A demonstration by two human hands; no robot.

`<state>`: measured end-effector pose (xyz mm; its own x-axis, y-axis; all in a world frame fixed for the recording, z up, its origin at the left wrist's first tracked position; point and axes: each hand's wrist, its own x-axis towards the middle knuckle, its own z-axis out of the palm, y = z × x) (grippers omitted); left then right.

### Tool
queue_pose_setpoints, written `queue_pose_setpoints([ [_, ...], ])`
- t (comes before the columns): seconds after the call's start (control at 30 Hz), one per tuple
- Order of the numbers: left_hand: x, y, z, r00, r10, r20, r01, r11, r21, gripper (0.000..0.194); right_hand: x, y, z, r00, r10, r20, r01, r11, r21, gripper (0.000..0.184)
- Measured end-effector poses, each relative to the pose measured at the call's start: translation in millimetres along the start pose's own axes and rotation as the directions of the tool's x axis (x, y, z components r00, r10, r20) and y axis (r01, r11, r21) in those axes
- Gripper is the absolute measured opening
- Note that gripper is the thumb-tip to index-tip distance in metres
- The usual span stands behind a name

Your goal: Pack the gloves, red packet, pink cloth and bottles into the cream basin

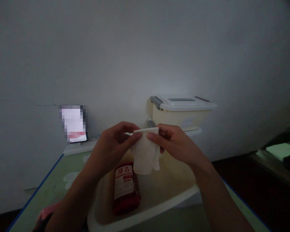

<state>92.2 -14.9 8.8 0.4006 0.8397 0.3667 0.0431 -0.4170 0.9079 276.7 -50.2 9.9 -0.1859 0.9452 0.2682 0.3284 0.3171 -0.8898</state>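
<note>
A small white cloth (146,156) hangs down from its folded top edge, pinched between both hands. My left hand (119,137) is closed on the top left corner, thumb in front. My right hand (170,138) grips the top right corner in the same way. Below the cloth is an open cream plastic bin (169,203) with a pale rim. Inside it, on the left, lies a red bottle (127,188) with a white label in red lettering. The cloth covers part of the bottle's upper right side.
Behind the bin, a lidded storage box (183,109) with grey latches stands by the wall. A lit phone (74,124) leans at the back left. The green table (48,183) has a blue edge; something pink (48,211) lies near my left forearm.
</note>
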Motion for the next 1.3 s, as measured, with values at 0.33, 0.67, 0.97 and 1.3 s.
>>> queue_pose_setpoints([
  [0.33, 0.0, 3.2, 2.0, 1.0, 0.0, -0.028, -0.001, 0.999, -0.038, 0.009, -1.2, -0.8, -0.9, 0.999, 0.007, 0.04, -0.005, 0.999, -0.041, 0.029],
  [0.67, -1.5, -1.6, 0.9, 0.996, -0.045, 0.082, 0.05, 0.998, -0.05, 0.025, -0.8, 0.1, -0.9, 0.999, 0.041, 0.003, -0.041, 0.999, -0.003, 0.029],
  [0.97, 0.3, -3.0, 1.0, 0.998, -0.035, 0.06, 0.036, 0.999, -0.024, 0.017, -1.5, -1.0, -0.4, 1.0, 0.03, 0.001, -0.029, 0.999, -0.041, 0.031],
  [1.3, -1.1, 1.7, 1.4, 0.997, -0.052, 0.058, 0.05, 0.998, 0.029, 0.018, -1.4, -3.1, 0.1, 0.999, 0.041, 0.029, -0.039, 0.997, -0.064, 0.031],
])
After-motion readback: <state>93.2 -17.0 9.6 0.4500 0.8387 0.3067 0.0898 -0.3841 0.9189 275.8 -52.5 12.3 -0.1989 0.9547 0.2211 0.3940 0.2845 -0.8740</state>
